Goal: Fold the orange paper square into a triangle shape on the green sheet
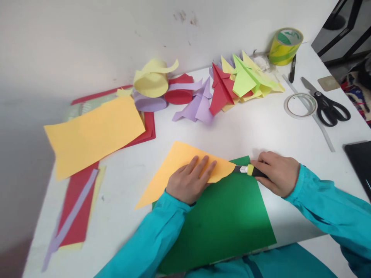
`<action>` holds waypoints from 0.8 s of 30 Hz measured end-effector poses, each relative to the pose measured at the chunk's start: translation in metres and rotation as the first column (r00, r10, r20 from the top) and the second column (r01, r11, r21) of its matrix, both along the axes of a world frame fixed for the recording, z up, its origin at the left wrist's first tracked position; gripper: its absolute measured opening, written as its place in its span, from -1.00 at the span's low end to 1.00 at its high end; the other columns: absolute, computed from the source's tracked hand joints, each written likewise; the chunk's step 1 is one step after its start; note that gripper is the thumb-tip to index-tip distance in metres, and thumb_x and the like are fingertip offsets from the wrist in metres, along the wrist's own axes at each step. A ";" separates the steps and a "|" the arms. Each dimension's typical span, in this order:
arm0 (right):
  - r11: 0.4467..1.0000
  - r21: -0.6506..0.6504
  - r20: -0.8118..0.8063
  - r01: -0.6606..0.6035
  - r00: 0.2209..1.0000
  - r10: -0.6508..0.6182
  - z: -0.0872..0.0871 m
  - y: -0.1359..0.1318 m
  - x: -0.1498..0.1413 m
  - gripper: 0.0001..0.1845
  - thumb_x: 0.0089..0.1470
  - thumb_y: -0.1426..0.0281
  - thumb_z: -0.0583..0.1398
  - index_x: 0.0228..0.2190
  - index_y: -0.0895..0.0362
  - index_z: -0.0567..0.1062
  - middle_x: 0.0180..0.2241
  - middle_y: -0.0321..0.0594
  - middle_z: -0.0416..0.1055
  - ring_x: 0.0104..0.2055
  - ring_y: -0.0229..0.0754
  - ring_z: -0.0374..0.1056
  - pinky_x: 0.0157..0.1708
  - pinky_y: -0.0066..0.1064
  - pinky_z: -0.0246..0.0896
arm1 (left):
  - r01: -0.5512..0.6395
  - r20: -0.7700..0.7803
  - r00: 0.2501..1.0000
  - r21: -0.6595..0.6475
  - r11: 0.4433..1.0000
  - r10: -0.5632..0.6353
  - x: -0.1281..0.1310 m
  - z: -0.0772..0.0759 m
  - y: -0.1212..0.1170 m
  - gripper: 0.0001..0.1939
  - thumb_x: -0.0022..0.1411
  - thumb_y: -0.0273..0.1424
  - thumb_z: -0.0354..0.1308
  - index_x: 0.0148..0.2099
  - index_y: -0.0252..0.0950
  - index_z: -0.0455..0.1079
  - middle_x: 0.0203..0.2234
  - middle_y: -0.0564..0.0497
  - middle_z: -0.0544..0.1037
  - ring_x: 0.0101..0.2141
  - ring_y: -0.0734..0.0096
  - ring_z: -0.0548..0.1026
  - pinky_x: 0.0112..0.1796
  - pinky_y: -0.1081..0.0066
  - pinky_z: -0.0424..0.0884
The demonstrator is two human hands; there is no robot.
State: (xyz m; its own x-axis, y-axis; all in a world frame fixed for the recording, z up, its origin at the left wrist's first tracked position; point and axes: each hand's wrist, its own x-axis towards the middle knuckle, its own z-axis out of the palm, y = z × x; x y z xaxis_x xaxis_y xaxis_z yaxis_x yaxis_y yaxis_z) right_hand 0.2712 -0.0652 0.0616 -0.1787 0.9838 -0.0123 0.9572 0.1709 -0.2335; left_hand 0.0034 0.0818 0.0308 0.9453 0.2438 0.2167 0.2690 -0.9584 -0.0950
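Note:
My right hand (276, 172) is wrapped round the black and yellow handle of a utility knife (251, 170). Its blade points left and meets the right corner of a folded orange sheet of paper (171, 170). My left hand (191, 179) lies flat on that paper with fingers spread, pressing it down. Beneath the paper is a green sheet (226, 220) at the table's front edge. The part of the blade at the fold is partly hidden by the paper.
An orange sheet (95, 135) lies on red paper at left, above red and purple strips (77, 208). Folded paper planes (222, 88) and curled paper rings (150, 83) line the wall. Yellow tape (285, 48), a tape ring (300, 105) and scissors (329, 108) lie at right.

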 end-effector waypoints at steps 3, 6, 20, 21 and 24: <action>0.998 0.069 0.020 -0.003 1.000 0.002 -0.004 0.001 -0.002 -0.62 0.10 0.34 0.12 -0.07 0.25 0.43 -0.29 -0.12 0.36 -0.24 -0.10 0.22 -0.35 -0.35 0.10 | 0.029 0.010 1.000 0.016 0.999 -0.030 -0.001 0.000 -0.002 -0.48 0.36 -0.33 -0.13 0.33 -0.19 -0.01 0.02 -0.15 0.46 0.03 0.06 0.43 -0.16 0.20 0.48; 0.995 0.093 0.076 0.024 0.997 -0.031 -0.006 0.002 -0.005 -0.61 0.06 0.34 0.15 -0.07 0.25 0.44 -0.30 -0.10 0.34 -0.27 -0.09 0.19 -0.35 -0.33 0.11 | 0.077 0.042 0.996 -0.001 0.997 -0.077 -0.001 -0.003 -0.005 -0.43 0.33 -0.49 -0.11 0.35 -0.26 -0.09 0.05 -0.20 0.43 0.12 0.07 0.32 -0.05 0.17 0.42; 0.990 0.140 0.214 0.005 0.976 -0.035 -0.009 0.001 -0.016 -0.62 0.10 0.36 0.14 -0.04 0.22 0.44 -0.34 -0.09 0.35 -0.31 -0.08 0.16 -0.36 -0.26 0.06 | 0.110 0.037 0.994 -0.166 0.980 -0.105 -0.001 -0.010 -0.011 -0.40 0.30 -0.54 -0.10 0.34 -0.15 -0.07 0.21 -0.09 0.24 0.29 0.09 -0.10 0.17 0.00 0.14; 0.990 0.140 0.217 -0.003 0.976 -0.028 -0.009 0.001 -0.016 -0.62 0.10 0.35 0.14 -0.04 0.21 0.44 -0.35 -0.09 0.35 -0.31 -0.09 0.16 -0.36 -0.26 0.05 | 0.110 0.044 0.994 -0.170 0.979 -0.104 0.000 -0.010 -0.011 -0.42 0.30 -0.51 -0.09 0.33 -0.17 -0.05 0.20 -0.10 0.26 0.29 0.07 -0.11 0.18 -0.03 0.12; 0.989 0.150 0.228 -0.009 0.973 -0.026 -0.008 0.001 -0.016 -0.61 0.10 0.33 0.14 -0.05 0.22 0.45 -0.37 -0.11 0.34 -0.32 -0.08 0.16 -0.38 -0.25 -0.01 | 0.100 0.071 0.993 -0.153 0.983 -0.090 0.001 -0.008 -0.012 -0.45 0.29 -0.51 -0.07 0.31 -0.23 0.02 0.14 -0.13 0.34 0.28 0.02 -0.10 0.17 -0.08 0.09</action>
